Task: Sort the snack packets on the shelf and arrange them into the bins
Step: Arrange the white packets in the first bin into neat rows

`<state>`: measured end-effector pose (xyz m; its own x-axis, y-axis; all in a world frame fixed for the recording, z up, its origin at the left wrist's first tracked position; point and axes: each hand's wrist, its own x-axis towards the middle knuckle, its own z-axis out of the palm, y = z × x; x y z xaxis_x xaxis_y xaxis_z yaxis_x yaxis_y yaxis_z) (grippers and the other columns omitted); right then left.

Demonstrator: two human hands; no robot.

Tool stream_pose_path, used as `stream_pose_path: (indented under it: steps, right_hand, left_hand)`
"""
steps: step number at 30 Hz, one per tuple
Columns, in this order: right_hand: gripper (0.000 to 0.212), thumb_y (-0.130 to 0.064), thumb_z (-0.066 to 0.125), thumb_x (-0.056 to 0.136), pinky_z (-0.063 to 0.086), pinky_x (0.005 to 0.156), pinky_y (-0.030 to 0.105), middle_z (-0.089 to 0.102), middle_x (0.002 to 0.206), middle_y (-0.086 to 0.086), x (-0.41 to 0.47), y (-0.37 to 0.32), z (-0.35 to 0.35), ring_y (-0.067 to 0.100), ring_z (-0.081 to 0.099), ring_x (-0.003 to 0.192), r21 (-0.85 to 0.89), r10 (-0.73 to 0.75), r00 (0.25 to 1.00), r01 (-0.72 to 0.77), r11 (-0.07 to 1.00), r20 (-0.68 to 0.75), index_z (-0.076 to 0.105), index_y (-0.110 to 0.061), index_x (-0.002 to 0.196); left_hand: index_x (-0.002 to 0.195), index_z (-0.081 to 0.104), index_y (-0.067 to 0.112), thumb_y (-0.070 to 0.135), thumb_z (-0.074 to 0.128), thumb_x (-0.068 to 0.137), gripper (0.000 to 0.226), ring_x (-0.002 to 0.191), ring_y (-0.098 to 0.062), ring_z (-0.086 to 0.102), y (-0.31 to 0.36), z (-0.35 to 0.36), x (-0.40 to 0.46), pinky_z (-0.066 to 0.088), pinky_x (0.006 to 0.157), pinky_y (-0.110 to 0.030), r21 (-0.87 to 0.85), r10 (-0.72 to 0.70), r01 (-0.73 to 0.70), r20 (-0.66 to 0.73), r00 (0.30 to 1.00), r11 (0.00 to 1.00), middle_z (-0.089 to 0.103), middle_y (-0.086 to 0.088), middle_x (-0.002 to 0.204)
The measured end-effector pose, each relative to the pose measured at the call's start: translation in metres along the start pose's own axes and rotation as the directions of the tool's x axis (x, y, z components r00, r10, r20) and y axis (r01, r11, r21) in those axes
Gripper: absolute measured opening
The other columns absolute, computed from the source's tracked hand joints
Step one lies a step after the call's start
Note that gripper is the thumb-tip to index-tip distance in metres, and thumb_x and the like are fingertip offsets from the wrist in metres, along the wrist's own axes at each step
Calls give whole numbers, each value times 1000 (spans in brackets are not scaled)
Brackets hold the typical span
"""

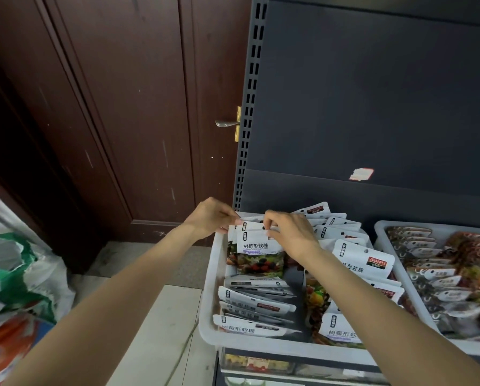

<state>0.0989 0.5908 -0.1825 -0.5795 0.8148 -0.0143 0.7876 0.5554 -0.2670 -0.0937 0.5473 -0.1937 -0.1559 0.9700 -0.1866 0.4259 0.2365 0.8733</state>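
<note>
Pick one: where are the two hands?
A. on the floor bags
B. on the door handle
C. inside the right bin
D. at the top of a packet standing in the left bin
D: the left hand and right hand pinch the top of an upright packet in the left bin.

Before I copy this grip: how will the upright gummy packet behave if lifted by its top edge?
The upright packet is probably floppy, a thin pouch that both hands pinch at its top. Likely light. Its glossy film may slip. Released, it may tip like the ones lying flat in front.
</note>
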Motion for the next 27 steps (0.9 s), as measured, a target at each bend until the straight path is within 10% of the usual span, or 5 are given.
stream_pose_path:
  steps: [8,16,20,27]
  right_hand:
    - [12,-20,63,90,47,78,31,69,101,-1,-1,8,-12,19,61,94,48,15,992,-21,999,124,69,-21,100]
    - [16,-21,57,94,38,72,27,63,103,0,10,1,-3,21,59,95,120,20,997,-11,993,-71,69,-17,103]
    - [39,-16,58,92,44,92,33,48,125,2,20,-1,7,20,47,118,92,27,998,-21,996,-58,52,-21,130]
    - [51,-12,54,94,38,106,38,30,147,-9,1,16,4,13,31,135,136,-42,999,46,990,-30,39,-26,141]
  left_hand:
    - [98,72,3,6,64,88,13,82,-18,67,-2,1,16,58,77,-28,82,75,-56,-257,963,995,69,-9,90]
    - [100,71,6,7,58,92,15,83,-8,61,4,9,19,51,79,-20,173,183,-143,-239,954,974,70,-5,95]
    - [120,62,13,27,57,94,30,108,-16,58,2,11,11,36,79,-11,261,228,-185,-143,963,947,64,-3,118]
    - [124,56,26,32,70,83,44,125,-10,42,-7,19,-19,33,108,-31,304,260,-255,25,965,918,48,9,134]
